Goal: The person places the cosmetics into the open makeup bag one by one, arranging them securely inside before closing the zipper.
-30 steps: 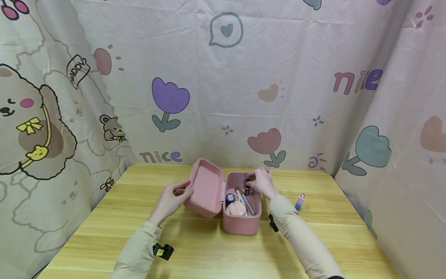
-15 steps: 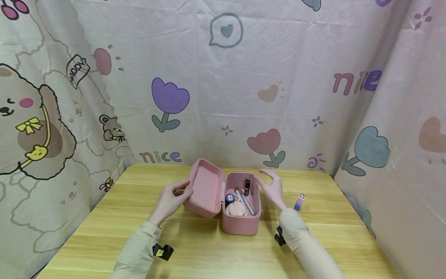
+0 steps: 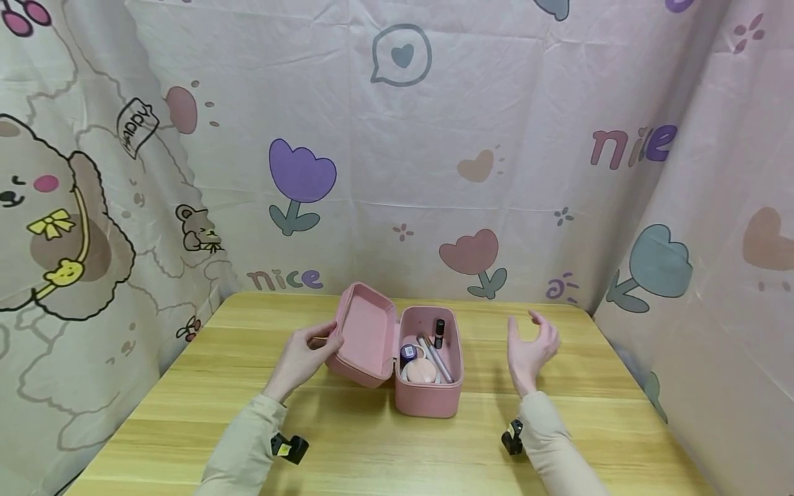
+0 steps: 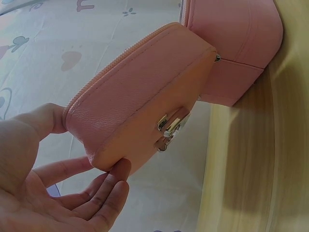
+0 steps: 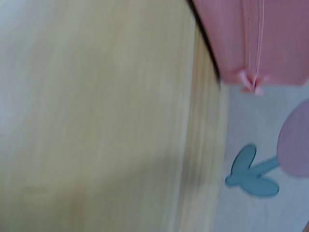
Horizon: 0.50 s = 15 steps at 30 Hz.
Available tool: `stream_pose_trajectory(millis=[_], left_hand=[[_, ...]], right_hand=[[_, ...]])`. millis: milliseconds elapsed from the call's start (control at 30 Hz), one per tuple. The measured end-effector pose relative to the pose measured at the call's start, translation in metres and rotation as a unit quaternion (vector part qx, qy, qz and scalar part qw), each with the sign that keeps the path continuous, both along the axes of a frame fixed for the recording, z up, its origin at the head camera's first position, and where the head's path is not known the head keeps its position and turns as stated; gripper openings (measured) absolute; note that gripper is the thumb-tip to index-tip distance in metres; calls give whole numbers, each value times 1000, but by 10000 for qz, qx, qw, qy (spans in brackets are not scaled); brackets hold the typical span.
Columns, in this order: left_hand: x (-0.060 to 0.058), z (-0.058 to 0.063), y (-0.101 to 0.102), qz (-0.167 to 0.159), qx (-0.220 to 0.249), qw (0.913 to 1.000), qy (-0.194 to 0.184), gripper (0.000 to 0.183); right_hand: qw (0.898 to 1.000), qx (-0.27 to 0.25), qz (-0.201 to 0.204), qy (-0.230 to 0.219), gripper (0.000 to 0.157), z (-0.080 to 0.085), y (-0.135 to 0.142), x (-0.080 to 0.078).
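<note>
My left hand (image 3: 304, 362) pinches the edge of the lid (image 3: 367, 331) of a pink makeup case (image 3: 428, 401), thumb on the rim and fingertips on the outer face. The lid is tilted up and swung out to the left; the left wrist view shows its zip edge and gold handle fittings (image 4: 174, 123). Inside the case lie a black tube (image 3: 439, 333), a silver-pink brush or pen (image 3: 439, 359), a round powder puff (image 3: 422, 370) and a dark small jar (image 3: 408, 353). Right of the case, my right hand (image 3: 532, 350) hovers with thumb and fingers spread, holding nothing visible.
Under everything is a wooden table (image 3: 347, 455). Behind it hangs a printed curtain (image 3: 372, 172), with more cloth at both sides. In the right wrist view, the case's side with a small pink zip pull (image 5: 251, 82) stands near the table's far edge.
My right hand has let go of the black tube in the case and moved right, over where a pink-blue tube stood, now hidden. My left hand and the lid stay still.
</note>
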<state>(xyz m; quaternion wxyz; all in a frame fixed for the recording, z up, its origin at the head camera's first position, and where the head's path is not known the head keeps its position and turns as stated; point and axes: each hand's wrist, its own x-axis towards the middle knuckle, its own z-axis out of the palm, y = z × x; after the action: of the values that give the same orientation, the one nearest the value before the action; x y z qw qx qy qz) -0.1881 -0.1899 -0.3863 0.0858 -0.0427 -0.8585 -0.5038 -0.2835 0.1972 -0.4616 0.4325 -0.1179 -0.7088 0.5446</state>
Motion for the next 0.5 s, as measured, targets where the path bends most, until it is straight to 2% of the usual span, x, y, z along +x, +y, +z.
stream_pose_trajectory(millis=[100,167,333,500], left_hand=[[0,0,0,-11,-11,10000,-13,49],[0,0,0,-4,-7,10000,-19,49],[-1,0,0,7,-28,10000,-6,49],[-1,0,0,-2,-40,10000,7,49]], right_hand=[[9988,-120,-135,-461,50,-6,15,4],[9959,-200,33,-887,53,-9,23,6],[9782,-557,948,-1764,59,-11,43,14],[9570,-1016,1763,-2069,47,-12,58,16]])
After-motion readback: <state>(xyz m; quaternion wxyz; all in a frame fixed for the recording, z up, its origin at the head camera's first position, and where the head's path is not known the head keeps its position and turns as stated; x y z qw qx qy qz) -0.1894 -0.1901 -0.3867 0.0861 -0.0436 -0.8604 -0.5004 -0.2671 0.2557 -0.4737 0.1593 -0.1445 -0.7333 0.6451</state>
